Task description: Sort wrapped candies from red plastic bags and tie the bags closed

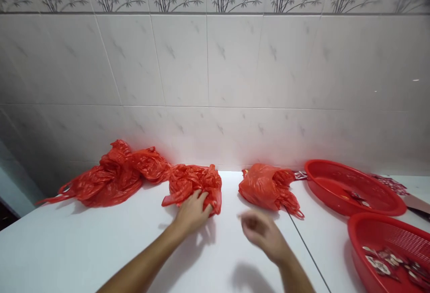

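My left hand (195,210) is on the front of a crumpled red plastic bag (188,178) near the wall, its fingers curled into the film; some fingertips are hidden in the folds. To the right, my right hand (264,234) is over the white tabletop, apart from any bag. It is smeared by motion, and its fingers look bent. Beyond it lies a second, fuller red plastic bag (260,187), its loose handles to the right. More bunched red plastic bags (116,181) lie at the left against the tiled wall.
Two red plastic baskets stand at the right: a rear basket (336,170) with a few small packets in it, and a front basket (356,243) with several wrapped packets (381,264). A dark-handled knife (418,210) lies beside the rear one. A seam crosses the white tabletop (101,243).
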{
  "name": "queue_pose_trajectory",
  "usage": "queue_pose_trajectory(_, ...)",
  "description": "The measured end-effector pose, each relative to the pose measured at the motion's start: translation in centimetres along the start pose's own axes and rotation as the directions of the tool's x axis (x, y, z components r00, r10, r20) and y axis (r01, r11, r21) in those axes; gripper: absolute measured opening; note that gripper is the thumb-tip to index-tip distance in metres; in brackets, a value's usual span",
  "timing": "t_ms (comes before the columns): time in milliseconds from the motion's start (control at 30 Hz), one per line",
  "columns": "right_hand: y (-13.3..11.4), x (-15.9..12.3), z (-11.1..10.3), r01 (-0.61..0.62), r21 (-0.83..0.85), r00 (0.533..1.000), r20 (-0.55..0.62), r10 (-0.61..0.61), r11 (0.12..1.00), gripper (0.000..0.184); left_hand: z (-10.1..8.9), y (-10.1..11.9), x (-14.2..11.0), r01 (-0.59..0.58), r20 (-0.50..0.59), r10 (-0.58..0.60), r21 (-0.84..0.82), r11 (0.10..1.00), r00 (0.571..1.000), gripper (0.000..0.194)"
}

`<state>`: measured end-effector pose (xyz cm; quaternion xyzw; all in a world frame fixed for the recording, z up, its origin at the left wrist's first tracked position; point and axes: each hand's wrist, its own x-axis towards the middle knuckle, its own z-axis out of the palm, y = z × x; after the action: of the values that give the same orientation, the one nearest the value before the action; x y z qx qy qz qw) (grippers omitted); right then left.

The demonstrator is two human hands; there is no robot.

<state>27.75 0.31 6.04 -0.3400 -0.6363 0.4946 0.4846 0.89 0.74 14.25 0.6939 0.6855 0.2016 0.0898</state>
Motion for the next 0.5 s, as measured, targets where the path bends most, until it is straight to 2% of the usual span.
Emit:
queue_pose_trajectory(100, 2.3, 2.6, 2.5, -0.053, -0.125, 0.999, 0.001, 0.054, 0.991, 0.11, 1.8, 1.1, -3.5, -0.035, 0.036, 0.035, -0.018, 0.999, 0.999, 0.054)
queue_pose_trajectory(167, 4.5, 4.4, 4.6, -0.002, -0.232, 1.0, -0.002, 0.002, 0.973, 0.127, 1.8, 1.5, -4.8, -0.082, 0.079, 0.084, -0.039, 0.996, 0.993, 0.056)
queue_pose_trajectory(200, 5.6, 5.1, 5.6, 0.032, -0.278, 0.999, -0.007, -0.035, 0.96, 0.126, 1.5, 1.5, -5.2, -0.112, 0.095, 0.116, -0.051, 0.992, 0.989, 0.056)
queue_pose_trajectory(267, 7.3, 6.1, 6.9, 0.061, -0.287, 0.996, -0.043, -0.077, 0.956, 0.106, 0.5, 1.3, -5.3, -0.165, 0.079, 0.169, -0.052, 0.985, 0.982, 0.05)
queue_pose_trajectory(333, 8.2, 6.4, 7.3, 0.058, -0.212, 0.994, -0.075, -0.076, 0.975, 0.071, -0.8, 0.6, -4.7, -0.17, -0.021, 0.171, 0.025, 0.985, 0.985, 0.043)
queue_pose_trajectory(400, 8.5, 6.3, 7.2, 0.061, -0.138, 0.996, -0.061, -0.07, 0.989, 0.037, -2.1, -0.8, -3.6, -0.114, -0.129, 0.133, 0.145, 0.983, 0.983, 0.041)
queue_pose_trajectory(467, 8.3, 6.1, 7.0, 0.06, -0.1, 0.998, -0.03, -0.064, 0.993, 0.018, -3.1, -2.4, -2.3, -0.06, -0.154, 0.093, 0.206, 0.977, 0.984, 0.04)
queue_pose_trajectory(500, 8.1, 6.0, 6.9, 0.057, -0.092, 0.998, -0.027, -0.059, 0.994, 0.013, -3.4, -3.1, -1.8, -0.048, -0.145, 0.079, 0.207, 0.977, 0.986, 0.031)
